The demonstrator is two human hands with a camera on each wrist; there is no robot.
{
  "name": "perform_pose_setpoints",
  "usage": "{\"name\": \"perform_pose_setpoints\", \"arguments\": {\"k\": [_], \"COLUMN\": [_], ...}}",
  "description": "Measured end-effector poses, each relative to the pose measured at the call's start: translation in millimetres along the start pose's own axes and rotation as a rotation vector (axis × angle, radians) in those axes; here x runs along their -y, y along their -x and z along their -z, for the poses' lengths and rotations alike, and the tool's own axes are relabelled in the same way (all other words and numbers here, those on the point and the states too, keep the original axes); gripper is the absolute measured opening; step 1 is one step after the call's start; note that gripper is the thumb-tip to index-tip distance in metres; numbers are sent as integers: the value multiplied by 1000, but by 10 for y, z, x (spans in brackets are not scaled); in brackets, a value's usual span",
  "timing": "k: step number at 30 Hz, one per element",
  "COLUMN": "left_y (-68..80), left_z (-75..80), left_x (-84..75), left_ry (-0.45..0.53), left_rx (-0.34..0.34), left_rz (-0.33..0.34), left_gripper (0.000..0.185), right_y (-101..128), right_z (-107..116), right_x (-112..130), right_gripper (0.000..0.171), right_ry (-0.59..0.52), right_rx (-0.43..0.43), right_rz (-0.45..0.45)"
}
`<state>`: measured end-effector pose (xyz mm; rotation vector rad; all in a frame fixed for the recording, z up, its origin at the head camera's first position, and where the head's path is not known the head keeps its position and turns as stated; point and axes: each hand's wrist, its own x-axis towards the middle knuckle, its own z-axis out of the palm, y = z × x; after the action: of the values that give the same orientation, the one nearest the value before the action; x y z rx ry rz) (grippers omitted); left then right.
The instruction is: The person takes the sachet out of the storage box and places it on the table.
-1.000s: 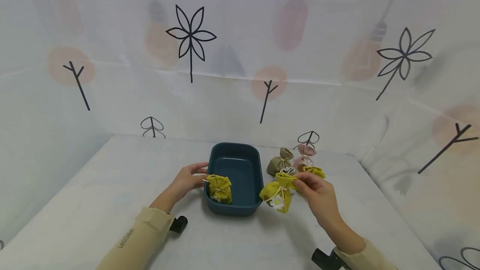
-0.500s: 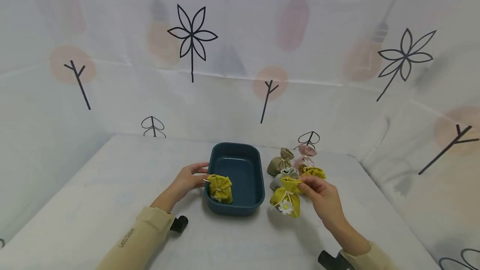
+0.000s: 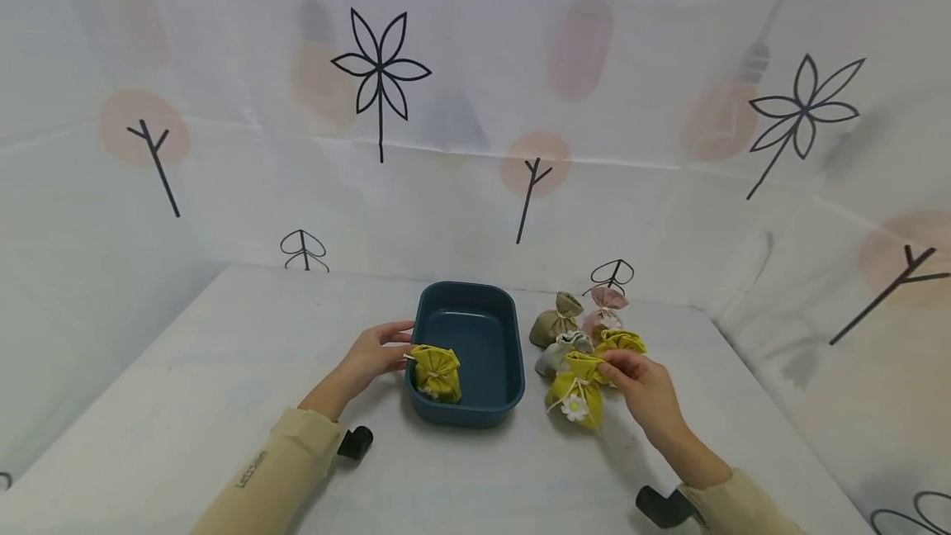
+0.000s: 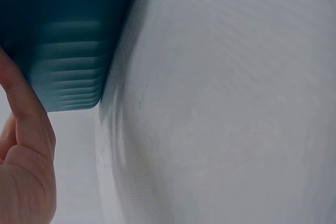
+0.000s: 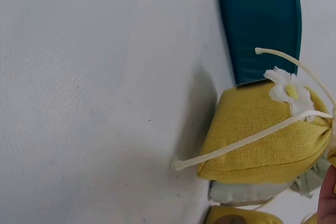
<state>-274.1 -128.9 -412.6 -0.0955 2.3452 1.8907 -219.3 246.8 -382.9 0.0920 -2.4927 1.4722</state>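
One yellow sachet (image 3: 436, 373) already inside the teal tub (image 3: 466, 353), at its near left corner. Second yellow daisy sachet (image 3: 575, 390) standing on the counter (image 3: 223, 370) just right of the tub, pinched at its gathered neck by the right hand (image 3: 641, 382). Left hand (image 3: 371, 353) resting against the tub's left wall, fingers fairly straight, gripping nothing visible. Judging by that: one bag stowed, one in hand, and four left in a cluster right of the tub: olive sachet (image 3: 555, 322), pink sachet (image 3: 603, 312), pale grey sachet (image 3: 559, 351), another yellow sachet (image 3: 622, 342). Right wrist view cut off at the fingertips, so the pinch itself hidden there; left wrist view blurred, showing only tub wall and a finger edge.
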Motion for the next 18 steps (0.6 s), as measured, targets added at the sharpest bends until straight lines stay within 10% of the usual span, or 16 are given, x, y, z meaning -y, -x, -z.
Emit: {"name": "perform_pose_setpoints", "arguments": {"k": [18], "left_y": [9], "left_z": [2], "left_x": [-6], "left_ry": [-1], "left_rx": [-1], "left_rz": [0], "left_gripper": [48], "right_y": [-23], "right_z": [27], "right_x": [-56], "right_gripper": [22], "right_ry": [17], "right_rx": [57], "right_rz": [-70]}}
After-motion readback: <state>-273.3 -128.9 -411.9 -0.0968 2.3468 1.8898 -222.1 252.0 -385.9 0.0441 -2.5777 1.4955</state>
